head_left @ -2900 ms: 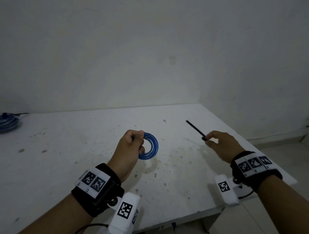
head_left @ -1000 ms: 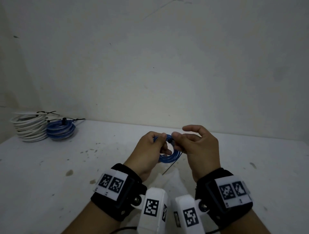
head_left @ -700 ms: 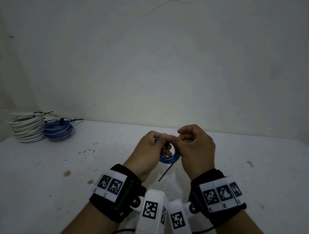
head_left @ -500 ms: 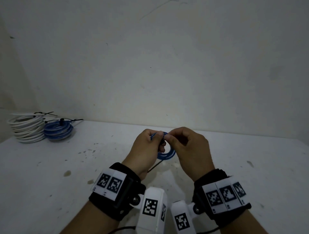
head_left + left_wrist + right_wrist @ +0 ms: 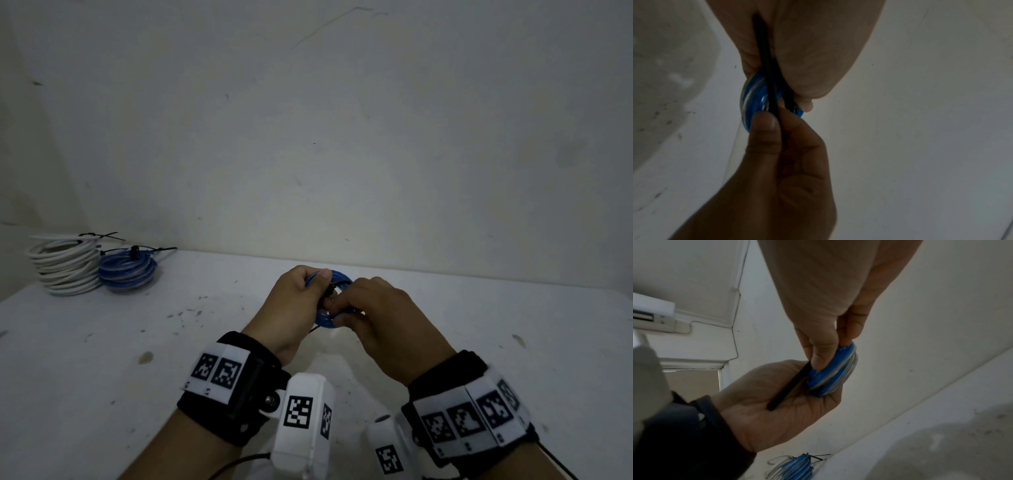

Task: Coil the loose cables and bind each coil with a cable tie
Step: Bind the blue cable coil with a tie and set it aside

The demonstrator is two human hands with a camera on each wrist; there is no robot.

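Note:
A small blue cable coil is held above the table between both hands. My left hand grips its left side, thumb on top, fingers curled round the strands. A black cable tie runs past the coil and lies across the left palm; the left wrist view shows it as a dark strip crossing the blue loops. My right hand pinches the tie against the coil, thumb pressed on the strap. The tie's head is hidden by the fingers.
A stack of white coils and a blue coil, each bound with a black tie, sit at the table's far left by the wall. The white, speckled table spreads all around. A wall unit hangs high.
The right hand brought the tie from the table's right to the coil. Over the last second it slid lower on the coil, and the tie's tail swung under the left hand.

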